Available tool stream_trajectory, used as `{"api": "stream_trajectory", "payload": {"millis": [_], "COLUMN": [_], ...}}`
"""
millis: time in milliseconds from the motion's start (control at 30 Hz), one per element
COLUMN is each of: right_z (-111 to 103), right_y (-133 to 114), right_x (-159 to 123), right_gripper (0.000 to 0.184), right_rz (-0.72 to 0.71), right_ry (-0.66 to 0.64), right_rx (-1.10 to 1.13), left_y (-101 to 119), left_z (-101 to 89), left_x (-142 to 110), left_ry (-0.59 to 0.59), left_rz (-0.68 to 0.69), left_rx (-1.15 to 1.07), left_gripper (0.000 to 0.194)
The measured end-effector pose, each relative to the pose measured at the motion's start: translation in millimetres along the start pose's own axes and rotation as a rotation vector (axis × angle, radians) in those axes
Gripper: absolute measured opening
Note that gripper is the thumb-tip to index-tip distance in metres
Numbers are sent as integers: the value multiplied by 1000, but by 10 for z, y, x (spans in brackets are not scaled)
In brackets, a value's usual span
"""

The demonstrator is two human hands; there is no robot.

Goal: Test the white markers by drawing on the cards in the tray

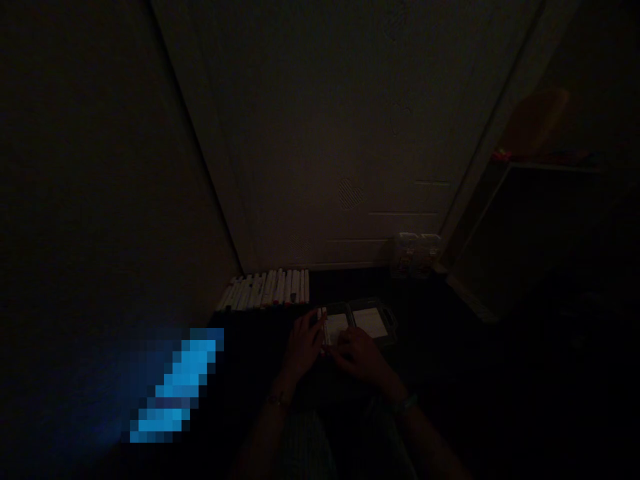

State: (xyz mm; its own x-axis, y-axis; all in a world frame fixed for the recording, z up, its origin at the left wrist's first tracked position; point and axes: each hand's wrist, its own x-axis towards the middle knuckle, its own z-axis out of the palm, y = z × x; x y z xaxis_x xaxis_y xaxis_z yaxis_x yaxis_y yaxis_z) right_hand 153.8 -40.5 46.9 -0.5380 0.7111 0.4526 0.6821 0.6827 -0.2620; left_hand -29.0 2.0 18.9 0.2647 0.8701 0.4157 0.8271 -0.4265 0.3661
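The scene is very dark. My left hand (pixel 303 347) and my right hand (pixel 357 355) meet over a dark floor, both curled around a pale marker-like stick (pixel 325 328) that stands between them. Just beyond the hands lies an open dark case (pixel 367 320) with two pale panels inside. A row of several white markers (pixel 267 290) lies side by side on the floor to the far left of the hands, near the wall.
A pale door or wall panel (pixel 350 167) rises straight ahead. Two small pale boxes (pixel 417 253) stand at its foot on the right. A dark cabinet (pixel 540 233) stands at right. A blurred blue glow (pixel 175 387) shows at lower left.
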Motion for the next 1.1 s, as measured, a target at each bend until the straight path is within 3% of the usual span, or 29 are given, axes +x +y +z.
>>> {"api": "stream_trajectory", "payload": {"millis": [600, 1100], "right_z": [-40, -133], "right_y": [-10, -75], "right_x": [-5, 34], "right_gripper": [21, 37], "right_rz": [-26, -56], "right_ry": [-6, 11], "right_rx": [26, 109], "left_y": [24, -5], "left_z": [-25, 0], "left_x": [-5, -7], "left_ry": [14, 43], "left_rz": [2, 17], "left_rx": [-13, -32], "left_gripper": [43, 42]}}
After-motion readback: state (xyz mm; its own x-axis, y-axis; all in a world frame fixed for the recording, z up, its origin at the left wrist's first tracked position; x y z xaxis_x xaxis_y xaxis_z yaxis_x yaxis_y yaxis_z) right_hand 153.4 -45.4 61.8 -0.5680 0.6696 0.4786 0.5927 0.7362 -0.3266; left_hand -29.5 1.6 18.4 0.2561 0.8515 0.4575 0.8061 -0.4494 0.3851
